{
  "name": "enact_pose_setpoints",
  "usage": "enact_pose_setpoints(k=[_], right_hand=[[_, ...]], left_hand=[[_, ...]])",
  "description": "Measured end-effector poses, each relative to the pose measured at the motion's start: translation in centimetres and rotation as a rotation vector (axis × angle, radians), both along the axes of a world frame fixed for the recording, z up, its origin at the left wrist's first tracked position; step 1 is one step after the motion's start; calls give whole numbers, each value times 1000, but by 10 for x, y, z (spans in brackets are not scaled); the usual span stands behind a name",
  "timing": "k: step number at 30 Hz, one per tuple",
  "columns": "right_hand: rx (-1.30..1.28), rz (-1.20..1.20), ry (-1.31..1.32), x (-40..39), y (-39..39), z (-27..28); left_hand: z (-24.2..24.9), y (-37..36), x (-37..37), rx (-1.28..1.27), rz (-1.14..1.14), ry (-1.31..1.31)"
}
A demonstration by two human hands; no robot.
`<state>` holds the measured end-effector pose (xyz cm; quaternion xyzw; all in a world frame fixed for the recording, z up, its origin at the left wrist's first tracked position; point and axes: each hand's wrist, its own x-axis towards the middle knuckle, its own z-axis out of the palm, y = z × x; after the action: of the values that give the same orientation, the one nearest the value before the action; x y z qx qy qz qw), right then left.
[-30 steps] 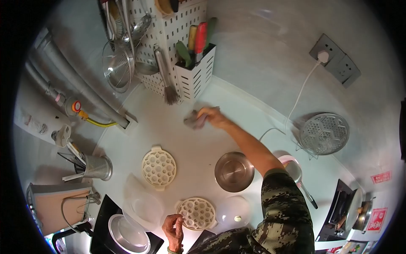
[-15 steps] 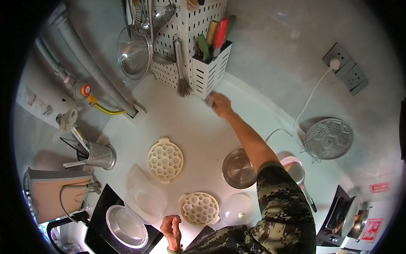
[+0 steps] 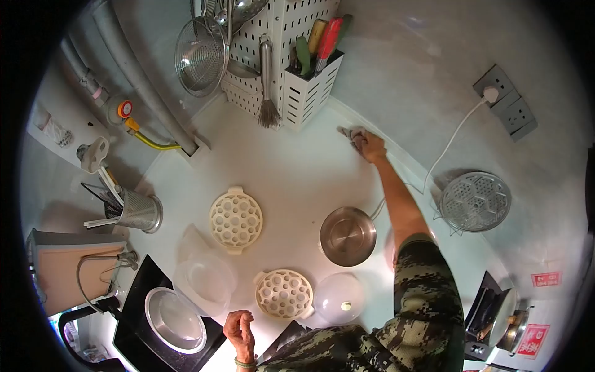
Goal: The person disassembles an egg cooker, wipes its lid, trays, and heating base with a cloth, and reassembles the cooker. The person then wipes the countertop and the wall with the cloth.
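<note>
My right hand (image 3: 373, 147) is stretched far forward and closed on a crumpled grey cloth (image 3: 354, 136), pressed to the white counter (image 3: 285, 177) beside the back-right wall. My left hand (image 3: 240, 335) hangs near the front edge with its fingers curled together, and nothing shows in it. A cream round plate with holes (image 3: 284, 294) lies just beyond that hand, with a translucent domed lid (image 3: 339, 299) beside it. Farther back sit a second cream holed plate (image 3: 235, 221) and a shiny steel pot (image 3: 348, 237).
A white pegboard rack (image 3: 310, 93) with knives stands at the back, with a strainer (image 3: 201, 57) and a whisk (image 3: 266, 87) hanging from it. A steel steamer plate (image 3: 475, 201) leans on the right wall. A sink with a metal basin (image 3: 176, 320) is front left.
My right hand has swept the cloth rightward along the back of the counter, from the knife rack toward the wall. The view has shifted slightly. My left hand stays curled.
</note>
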<state>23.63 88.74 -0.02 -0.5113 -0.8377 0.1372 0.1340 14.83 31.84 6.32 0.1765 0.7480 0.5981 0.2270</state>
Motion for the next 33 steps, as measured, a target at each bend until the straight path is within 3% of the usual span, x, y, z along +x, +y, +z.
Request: enact_pose_setpoints(k=[2,4,5,6,7,8,10,12,14,17,18,22,25,26,27,28,29,30,33], right_hand=[[326,-111,-338,-20,-5,-27],[170,108,-142,-31,-40,-15],[284,279,-331,-39,-55,-21],[417,523,103,-39,-62,-37],[295,561,101,-44,-105,2],[87,471,96,-50,-126,-10],[-94,699,123,-50,-150,0],[-415,702,231,-52,-134,9],[-587,540,520,-45,-92,33],[-651,133,527,-46,-13,43],[-67,148,180,-46,11,26],[257,2,-162,-82,10,-28],[-12,311,-389,-111,-17,-7],[126,359,-308,-113,-32,-28],[117,375,-159,-107,-65,-12],[-58,342,22,-104,-85,-8],[-172,403,35,-104,-93,-5],[-90,512,131,-100,-102,-5],[-804,397,420,-77,-116,18]], left_hand=[[-2,4,1,12,31,18],[1,6,1,12,48,30],[-2,7,0,14,36,81],[-2,10,-1,21,33,91],[-1,13,-1,26,28,100],[1,19,-3,32,24,114],[12,26,-2,70,11,134],[13,25,-3,76,-22,192],[14,24,-4,84,11,184],[18,12,0,-3,56,122],[16,10,2,-4,46,122],[6,8,5,42,69,96],[5,5,6,13,61,75],[4,9,5,34,58,63],[4,12,3,53,54,55],[7,14,0,67,46,49],[15,24,-3,78,18,54],[13,32,-6,132,-5,48],[28,66,-25,100,-313,269]])
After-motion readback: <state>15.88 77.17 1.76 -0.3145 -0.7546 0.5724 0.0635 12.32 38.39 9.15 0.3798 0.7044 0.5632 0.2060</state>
